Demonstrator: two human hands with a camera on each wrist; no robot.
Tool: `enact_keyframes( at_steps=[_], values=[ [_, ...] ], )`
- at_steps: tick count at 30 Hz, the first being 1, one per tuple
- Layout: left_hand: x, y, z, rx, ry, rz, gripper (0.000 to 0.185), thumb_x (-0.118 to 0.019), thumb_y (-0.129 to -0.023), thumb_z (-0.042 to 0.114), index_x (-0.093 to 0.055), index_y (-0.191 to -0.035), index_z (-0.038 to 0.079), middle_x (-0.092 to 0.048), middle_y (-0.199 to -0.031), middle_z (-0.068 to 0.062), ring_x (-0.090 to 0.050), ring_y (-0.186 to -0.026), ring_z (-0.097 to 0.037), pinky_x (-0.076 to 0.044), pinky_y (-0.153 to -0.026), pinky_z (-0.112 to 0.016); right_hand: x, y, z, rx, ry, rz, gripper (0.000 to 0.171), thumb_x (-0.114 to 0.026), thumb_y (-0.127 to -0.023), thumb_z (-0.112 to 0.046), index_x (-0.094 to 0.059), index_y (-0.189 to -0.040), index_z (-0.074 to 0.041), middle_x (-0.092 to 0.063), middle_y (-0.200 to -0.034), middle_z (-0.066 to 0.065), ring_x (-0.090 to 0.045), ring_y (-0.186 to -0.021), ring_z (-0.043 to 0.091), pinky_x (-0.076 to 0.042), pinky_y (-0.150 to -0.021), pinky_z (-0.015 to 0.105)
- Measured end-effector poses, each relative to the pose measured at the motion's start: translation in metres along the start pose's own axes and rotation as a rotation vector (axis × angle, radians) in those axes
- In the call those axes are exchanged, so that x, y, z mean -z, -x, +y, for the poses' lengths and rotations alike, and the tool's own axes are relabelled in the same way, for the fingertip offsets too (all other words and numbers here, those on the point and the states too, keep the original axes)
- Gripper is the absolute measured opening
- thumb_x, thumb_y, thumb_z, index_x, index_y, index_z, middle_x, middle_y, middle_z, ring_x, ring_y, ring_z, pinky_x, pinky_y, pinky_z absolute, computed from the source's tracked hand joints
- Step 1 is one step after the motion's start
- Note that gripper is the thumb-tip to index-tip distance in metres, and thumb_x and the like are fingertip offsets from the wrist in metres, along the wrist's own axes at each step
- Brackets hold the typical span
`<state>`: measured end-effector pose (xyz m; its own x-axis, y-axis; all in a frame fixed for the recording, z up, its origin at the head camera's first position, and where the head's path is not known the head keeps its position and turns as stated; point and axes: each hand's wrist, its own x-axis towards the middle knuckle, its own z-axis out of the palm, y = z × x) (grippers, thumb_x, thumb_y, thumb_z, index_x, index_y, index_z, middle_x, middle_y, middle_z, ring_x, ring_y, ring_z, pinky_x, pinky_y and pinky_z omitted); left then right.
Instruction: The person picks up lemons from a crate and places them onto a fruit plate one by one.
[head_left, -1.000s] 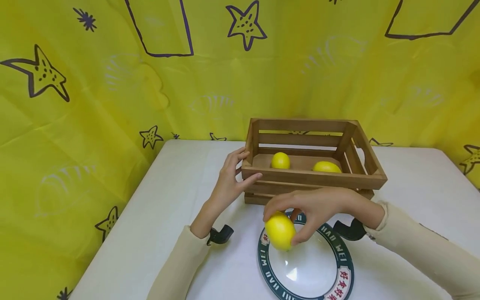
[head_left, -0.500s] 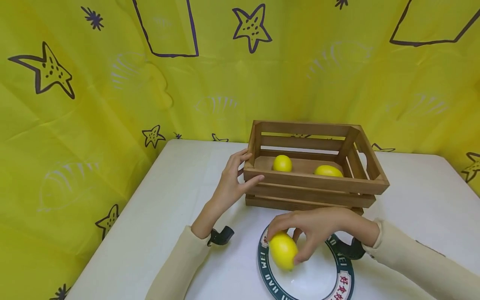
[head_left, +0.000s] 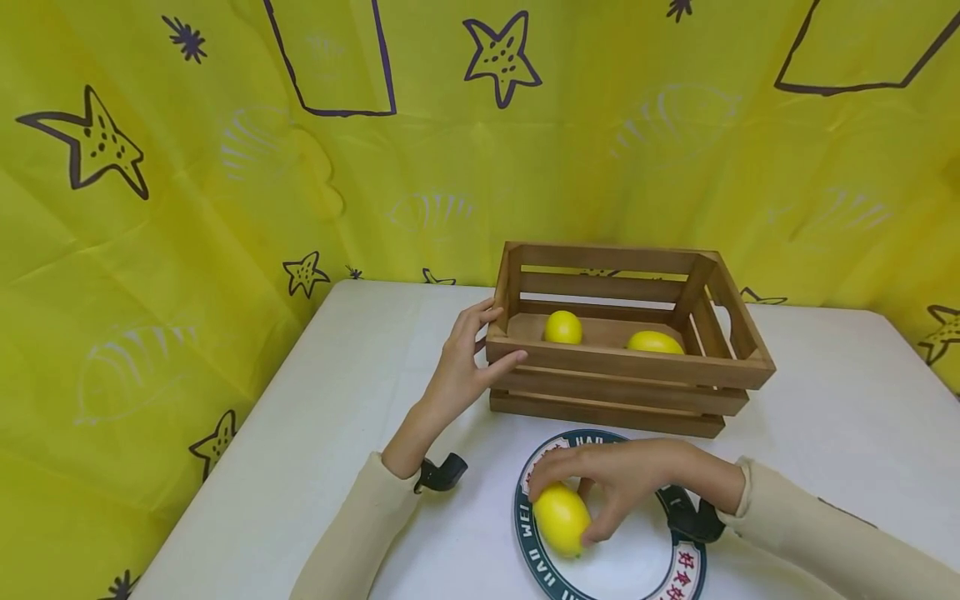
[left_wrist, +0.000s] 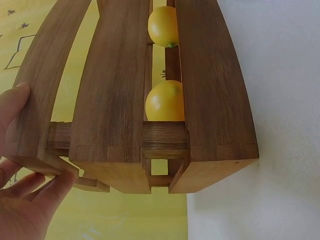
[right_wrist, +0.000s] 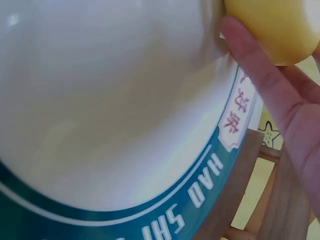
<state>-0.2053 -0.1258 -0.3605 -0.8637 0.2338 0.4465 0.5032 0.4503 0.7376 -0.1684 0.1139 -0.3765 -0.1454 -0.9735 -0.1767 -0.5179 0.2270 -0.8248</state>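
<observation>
Gripping a lemon [head_left: 560, 518] with curled fingers, our right hand [head_left: 622, 479] holds it on the plate [head_left: 686, 560] (green-rimmed, on the bench [head_left: 315, 417]). Our left hand [head_left: 459, 367] rests nearly straight fingers against the crate [head_left: 622, 367], two lemons inside.

Plate [head_left: 529, 533], lower centre of the head view | teal rim read "HAO WEI" in white capitals | red Chinese characters sat on white rim panels, too small to read.
</observation>
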Motion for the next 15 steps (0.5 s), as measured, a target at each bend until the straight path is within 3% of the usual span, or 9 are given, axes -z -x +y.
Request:
enact_keyframes(
  at_steps=[9,15],
  values=[
    [0.0,0.0002,0.0011,0.005,-0.001,-0.004,0.063,-0.077,-0.086,0.02,-0.044,-0.138,0.002,-0.035,-0.152,-0.012,-0.041,-0.136,-0.031,-0.049,-0.101,-0.043,-0.0035,0.0006,0.0057,0.02,0.035,0.026,0.058,-0.074,-0.087,-0.03,-0.05,-0.138,-0.02,-0.05,-0.14,0.001,-0.046,-0.122,0.012,-0.05,-0.096,0.026],
    [-0.0002,0.0005,0.0,0.002,0.001,0.001,0.063,-0.076,-0.086,0.02,-0.045,-0.137,0.003,-0.035,-0.151,-0.012,-0.042,-0.135,-0.031,-0.049,-0.101,-0.044,-0.0042,0.0003,0.0102,0.037,-0.037,0.037,0.06,-0.074,-0.087,-0.027,-0.048,-0.14,-0.016,-0.05,-0.139,0.003,-0.048,-0.116,0.007,-0.055,-0.089,0.026]
  ],
)
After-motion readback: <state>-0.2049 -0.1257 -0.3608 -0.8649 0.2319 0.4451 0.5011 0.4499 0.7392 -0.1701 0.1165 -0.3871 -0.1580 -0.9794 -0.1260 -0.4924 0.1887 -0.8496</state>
